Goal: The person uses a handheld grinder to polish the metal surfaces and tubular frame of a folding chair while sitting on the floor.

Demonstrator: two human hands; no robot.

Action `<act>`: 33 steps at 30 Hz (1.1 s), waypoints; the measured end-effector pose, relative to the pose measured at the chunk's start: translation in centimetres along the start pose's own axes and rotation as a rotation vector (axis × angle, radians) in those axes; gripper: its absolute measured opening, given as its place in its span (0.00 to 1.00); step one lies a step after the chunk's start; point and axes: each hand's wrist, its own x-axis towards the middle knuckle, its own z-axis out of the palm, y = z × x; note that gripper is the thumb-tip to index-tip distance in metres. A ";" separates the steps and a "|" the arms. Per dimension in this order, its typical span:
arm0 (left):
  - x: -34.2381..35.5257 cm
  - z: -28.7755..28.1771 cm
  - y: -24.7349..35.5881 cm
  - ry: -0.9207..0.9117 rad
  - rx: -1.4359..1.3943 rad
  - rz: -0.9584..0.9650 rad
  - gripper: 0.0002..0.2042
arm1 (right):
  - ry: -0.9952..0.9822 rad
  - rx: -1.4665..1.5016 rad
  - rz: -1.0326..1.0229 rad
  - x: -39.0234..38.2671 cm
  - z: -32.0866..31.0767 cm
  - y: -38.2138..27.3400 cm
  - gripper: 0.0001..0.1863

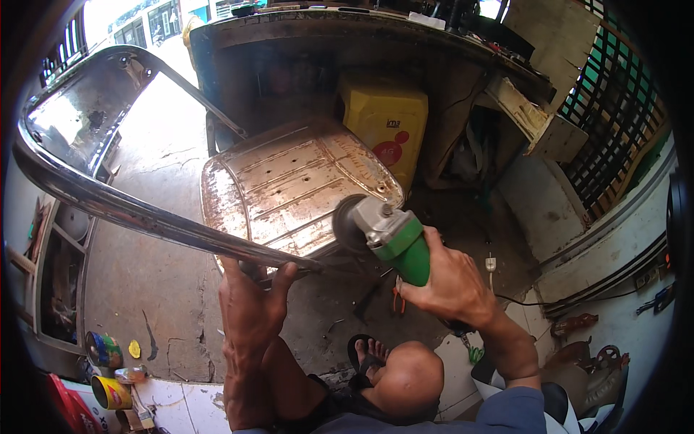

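Observation:
A metal chair lies tipped in front of me, its rusty seat plate (278, 192) facing up and its chrome tube frame (144, 218) running out to the left. My left hand (253, 296) is closed round the tube near its right end, below the seat. In my right hand (459, 286) is a green angle grinder (397, 239), gripped by its body. The grinder's dark disc (349, 224) is at the seat's near right edge; I cannot tell whether it touches. Rust and scuffed bare metal show across the seat.
A yellow plastic stool (397, 116) stands under the workbench (267, 25) behind the chair. Orange-handled pliers (398, 296) lie on the floor beside my foot (369, 351). At the right is a white plug (491, 266) with a cable. Paint cans (110, 392) stand lower left.

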 end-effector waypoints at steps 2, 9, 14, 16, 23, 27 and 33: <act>-0.1 0.1 0.3 -0.032 0.074 -0.018 0.31 | 0.172 0.113 0.069 -0.9 1.5 2.3 0.42; -0.3 0.5 0.0 0.005 0.027 -0.012 0.30 | 0.366 0.246 0.110 -1.3 5.8 5.6 0.43; -0.1 -0.1 -0.2 0.017 0.141 0.061 0.30 | 0.455 0.188 -0.158 -1.9 10.9 4.5 0.49; -0.1 0.1 0.2 0.012 0.124 0.051 0.30 | 0.494 0.256 -0.130 -1.9 11.4 4.9 0.45; -0.2 1.0 0.2 0.024 0.021 -0.020 0.26 | 0.520 0.573 0.239 -1.3 12.5 8.1 0.42; -0.3 0.6 -0.3 0.045 0.039 -0.021 0.23 | 0.630 0.336 -0.104 -1.1 15.2 6.2 0.46; 0.0 0.4 -1.0 0.026 0.154 0.008 0.30 | 0.750 0.515 -0.063 -0.3 18.0 8.0 0.45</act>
